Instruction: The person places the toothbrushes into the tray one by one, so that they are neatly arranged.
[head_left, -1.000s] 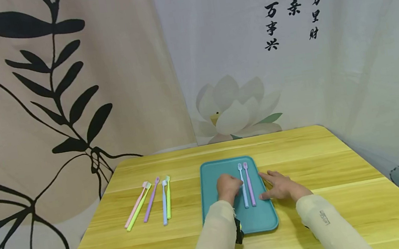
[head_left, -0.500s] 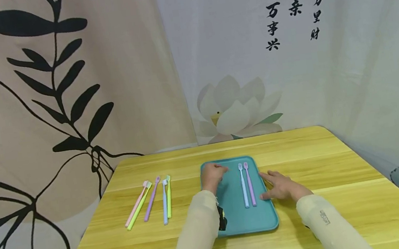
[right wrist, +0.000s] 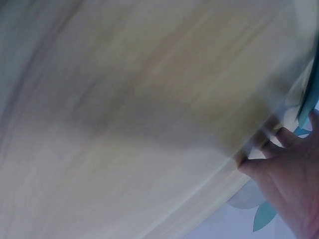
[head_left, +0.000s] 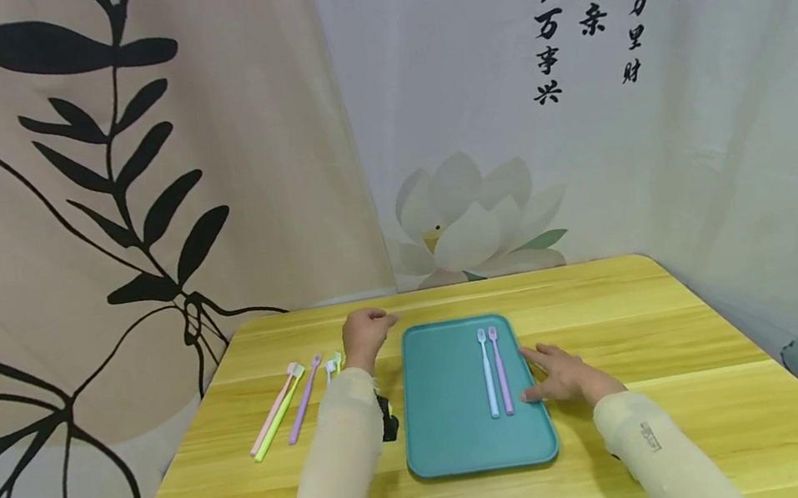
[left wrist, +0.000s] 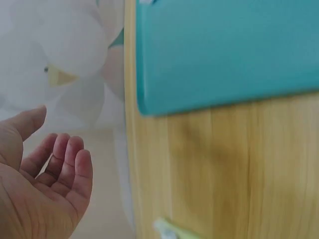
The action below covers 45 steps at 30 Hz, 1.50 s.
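On the teal tray [head_left: 450, 410] a blue toothbrush [head_left: 489, 380] and a purple toothbrush [head_left: 503, 378] lie side by side, heads pointing away. My left hand [head_left: 368, 339] hovers left of the tray's far corner; in the left wrist view its fingers are loosely bent with nothing between them. My right hand [head_left: 562, 373] rests at the tray's right rim with fingers spread. Left of the tray lie a pink toothbrush [head_left: 269, 415], a yellow-green toothbrush [head_left: 278, 419] and another purple toothbrush [head_left: 304, 400]. My left sleeve hides most of another blue toothbrush [head_left: 329, 369] and another yellow-green toothbrush [head_left: 338, 359].
The wooden table [head_left: 668, 449] carries everything. A printed curtain [head_left: 263, 132] with plants, a lotus and writing hangs behind its far edge. A black wrist camera [head_left: 388, 419] sits on the left forearm, near the tray's left rim.
My left hand has moved left from beside the blue toothbrush on the tray, past the rim toward the loose toothbrushes. Its arm now covers two of them. The right hand has stayed still.
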Each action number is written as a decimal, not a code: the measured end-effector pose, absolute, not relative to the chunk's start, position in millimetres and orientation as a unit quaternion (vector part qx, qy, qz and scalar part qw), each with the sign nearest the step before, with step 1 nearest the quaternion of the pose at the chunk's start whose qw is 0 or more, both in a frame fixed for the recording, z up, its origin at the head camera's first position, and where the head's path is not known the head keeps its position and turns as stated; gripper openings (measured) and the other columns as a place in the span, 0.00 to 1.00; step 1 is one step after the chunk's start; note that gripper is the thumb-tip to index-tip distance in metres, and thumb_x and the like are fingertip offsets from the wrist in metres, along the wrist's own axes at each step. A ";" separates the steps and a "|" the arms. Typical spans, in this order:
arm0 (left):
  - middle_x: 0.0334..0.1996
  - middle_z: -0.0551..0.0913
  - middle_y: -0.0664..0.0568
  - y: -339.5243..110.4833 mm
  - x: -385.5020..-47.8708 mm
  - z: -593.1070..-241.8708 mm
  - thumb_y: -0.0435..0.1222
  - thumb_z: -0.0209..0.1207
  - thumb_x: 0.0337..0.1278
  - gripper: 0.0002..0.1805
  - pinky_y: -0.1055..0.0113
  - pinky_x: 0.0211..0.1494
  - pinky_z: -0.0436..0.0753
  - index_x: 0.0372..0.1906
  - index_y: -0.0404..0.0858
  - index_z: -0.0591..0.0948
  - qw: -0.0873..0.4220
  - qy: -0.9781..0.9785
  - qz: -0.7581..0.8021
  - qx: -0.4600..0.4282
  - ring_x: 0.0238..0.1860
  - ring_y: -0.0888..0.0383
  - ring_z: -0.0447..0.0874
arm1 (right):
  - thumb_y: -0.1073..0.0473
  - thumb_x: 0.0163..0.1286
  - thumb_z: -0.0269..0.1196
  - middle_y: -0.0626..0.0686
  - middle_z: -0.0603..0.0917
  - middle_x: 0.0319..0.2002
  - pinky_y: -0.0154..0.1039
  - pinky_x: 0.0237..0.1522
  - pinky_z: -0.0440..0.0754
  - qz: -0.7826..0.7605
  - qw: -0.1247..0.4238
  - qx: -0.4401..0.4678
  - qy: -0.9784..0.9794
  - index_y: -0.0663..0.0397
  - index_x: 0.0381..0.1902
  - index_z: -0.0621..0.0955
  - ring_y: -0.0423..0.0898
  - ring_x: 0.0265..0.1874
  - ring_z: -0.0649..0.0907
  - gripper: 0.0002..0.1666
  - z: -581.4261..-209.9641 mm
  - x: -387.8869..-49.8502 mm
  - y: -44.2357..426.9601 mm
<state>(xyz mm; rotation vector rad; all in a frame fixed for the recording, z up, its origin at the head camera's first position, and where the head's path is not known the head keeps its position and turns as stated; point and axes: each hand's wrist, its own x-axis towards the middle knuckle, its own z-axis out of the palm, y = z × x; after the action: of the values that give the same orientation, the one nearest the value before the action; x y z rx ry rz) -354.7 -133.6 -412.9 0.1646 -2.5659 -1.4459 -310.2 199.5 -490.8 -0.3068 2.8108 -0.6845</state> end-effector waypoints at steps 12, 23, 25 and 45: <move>0.54 0.81 0.38 -199.9 -354.2 -408.2 0.43 0.62 0.66 0.23 0.51 0.50 0.79 0.59 0.33 0.80 0.078 -0.854 -0.508 0.086 0.50 0.44 0.80 | 0.38 0.59 0.70 0.70 0.54 0.74 0.75 0.65 0.46 -0.239 0.116 -0.100 0.959 0.50 0.78 0.59 0.75 0.70 0.53 0.56 -490.9 -307.7 200.8; 0.62 0.76 0.36 -255.7 -339.7 -413.2 0.42 0.61 0.67 0.24 0.46 0.64 0.72 0.62 0.31 0.78 0.089 -0.853 -0.508 0.080 0.63 0.39 0.71 | 0.37 0.58 0.71 0.69 0.54 0.75 0.75 0.65 0.46 -0.245 0.117 -0.093 0.958 0.49 0.78 0.59 0.75 0.71 0.53 0.57 -491.1 -307.1 200.9; 0.62 0.75 0.35 -266.5 -336.8 -416.0 0.42 0.60 0.68 0.26 0.46 0.65 0.71 0.63 0.31 0.77 0.087 -0.856 -0.503 0.084 0.64 0.38 0.70 | 0.36 0.58 0.71 0.69 0.54 0.75 0.75 0.65 0.47 -0.244 0.118 -0.093 0.958 0.48 0.78 0.59 0.74 0.71 0.52 0.57 -491.4 -307.3 200.6; 0.65 0.70 0.29 -341.5 -304.8 -468.8 0.44 0.58 0.69 0.30 0.41 0.64 0.69 0.65 0.26 0.73 0.053 -0.871 -0.475 0.117 0.64 0.33 0.67 | 0.37 0.59 0.71 0.69 0.54 0.75 0.75 0.65 0.47 -0.243 0.116 -0.095 0.958 0.48 0.78 0.59 0.74 0.71 0.54 0.57 -490.8 -307.2 197.9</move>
<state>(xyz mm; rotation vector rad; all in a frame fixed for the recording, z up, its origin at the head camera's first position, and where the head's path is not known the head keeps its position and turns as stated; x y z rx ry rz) -304.8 -341.5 -468.8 0.3568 -2.6467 -1.4428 -307.2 197.9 -490.8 -0.2785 2.8070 -0.7126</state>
